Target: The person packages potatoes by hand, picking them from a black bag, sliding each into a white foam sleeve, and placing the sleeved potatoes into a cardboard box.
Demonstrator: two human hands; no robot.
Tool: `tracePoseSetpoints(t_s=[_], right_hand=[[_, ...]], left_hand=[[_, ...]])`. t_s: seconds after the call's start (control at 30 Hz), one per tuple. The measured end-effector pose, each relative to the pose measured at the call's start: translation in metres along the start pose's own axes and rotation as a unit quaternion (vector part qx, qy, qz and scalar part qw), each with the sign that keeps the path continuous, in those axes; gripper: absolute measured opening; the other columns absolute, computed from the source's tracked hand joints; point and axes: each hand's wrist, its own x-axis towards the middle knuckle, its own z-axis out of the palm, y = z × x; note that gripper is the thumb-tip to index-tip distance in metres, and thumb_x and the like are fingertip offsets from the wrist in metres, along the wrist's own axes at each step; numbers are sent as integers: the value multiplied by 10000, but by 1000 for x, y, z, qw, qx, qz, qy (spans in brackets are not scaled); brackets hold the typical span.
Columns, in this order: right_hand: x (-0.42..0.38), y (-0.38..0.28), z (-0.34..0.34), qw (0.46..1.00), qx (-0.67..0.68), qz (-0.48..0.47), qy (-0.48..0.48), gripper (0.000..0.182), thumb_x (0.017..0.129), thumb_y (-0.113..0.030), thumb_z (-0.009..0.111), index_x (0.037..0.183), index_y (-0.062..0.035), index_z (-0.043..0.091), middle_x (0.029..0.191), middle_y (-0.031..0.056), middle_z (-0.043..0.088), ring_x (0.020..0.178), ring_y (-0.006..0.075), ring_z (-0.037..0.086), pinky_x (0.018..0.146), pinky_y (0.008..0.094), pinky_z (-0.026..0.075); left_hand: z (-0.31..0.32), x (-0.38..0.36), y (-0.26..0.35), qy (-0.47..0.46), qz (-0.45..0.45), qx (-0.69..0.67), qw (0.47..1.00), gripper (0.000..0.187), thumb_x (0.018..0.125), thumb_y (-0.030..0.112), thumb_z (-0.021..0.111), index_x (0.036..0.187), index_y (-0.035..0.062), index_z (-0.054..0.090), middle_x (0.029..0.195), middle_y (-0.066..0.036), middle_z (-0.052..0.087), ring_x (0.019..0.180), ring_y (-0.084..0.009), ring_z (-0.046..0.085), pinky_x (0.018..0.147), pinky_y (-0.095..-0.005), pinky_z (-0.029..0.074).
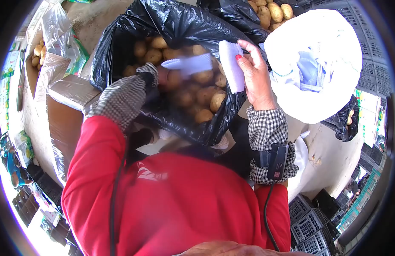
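Both hands work at a black bag of potatoes.
Right hand is closed on a white foam sleeve at the bag's rim; left hand reaches inside among the potatoes, its grip blurred, a second white sleeve just beside it.

- The left hand is mostly hidden behind its grey checked sleeve; its grip cannot be told
- the white foam net sleeve there is motion-blurred
- lower brown potatoes sink into the crumpled black plastic bag; the second potato bag is cut off by the top edge
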Motion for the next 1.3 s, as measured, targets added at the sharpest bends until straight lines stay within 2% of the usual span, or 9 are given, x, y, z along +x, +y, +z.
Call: tracePoseSetpoints(t_s=[0.23,0.5,0.57,0.63,0.8,0.93,1.1,1.23,1.3], right_hand=[[-11,2,9,998,37,19,-43,206,849,-78,456,1047,-31,493,923,28,546,793,80,533,689,211,449],[-35,2,46,947,280,104,-121,274,842,-202,512,1051,-25,505,1008,46,554,902,120,532,772,277,428],[-47,5,73,980,138,63,-129,265,829,-152,522,1067,-37,502,995,32,553,900,112,526,765,266,422],[-48,10,94,947,-177,-239,-117,204,833,-93,494,1025,-26,507,969,44,555,880,130,532,736,264,432],[-62,-8,129,921,-112,-328,-181,131,833,-132,491,934,-53,518,856,61,558,783,143,542,673,259,435],[-73,-26,155,972,203,-114,-43,152,893,-171,414,939,-36,467,843,36,505,785,117,500,695,239,422],[-119,-35,221,811,-163,-524,-203,108,824,-46,484,923,-2,483,777,130,550,678,259,570,607,339,459],[-133,-20,251,755,-112,-529,-372,210,771,-17,556,975,-17,504,827,131,589,705,267,599,606,314,483],[-114,-16,237,775,-203,-499,-330,204,751,-44,574,952,-71,547,834,95,592,722,251,592,610,321,483]], left_hand=[[-18,-93,64,30,127,-465,876,798,592,236,735,1236,6,322,1141,-107,484,1032,-193,476,907,-309,359],[33,-141,92,17,312,-600,737,702,672,113,667,1265,3,308,1169,-113,480,1062,-194,476,923,-330,365],[44,-152,102,23,333,-604,723,713,652,64,680,1258,5,309,1163,-106,477,1063,-187,466,918,-334,366],[50,-168,109,77,321,-574,749,710,632,75,704,1232,6,332,1129,-93,488,1045,-176,465,914,-327,363],[58,-216,107,154,290,-550,768,701,642,160,713,1215,-17,352,1113,-94,498,1037,-173,471,901,-314,368],[63,-249,95,220,203,-527,796,713,670,272,686,1221,-37,356,1100,-93,524,1002,-154,507,892,-295,376],[68,-268,45,405,155,-489,757,501,745,205,628,1144,-40,451,1062,-86,546,964,-137,512,867,-287,384],[70,-331,-40,488,253,-537,640,354,804,99,531,1129,-26,470,1086,-109,541,965,-180,533,854,-318,419],[75,-388,-125,549,65,-495,670,410,820,126,519,1183,-29,409,1125,-114,517,1018,-197,512,894,-336,402]])
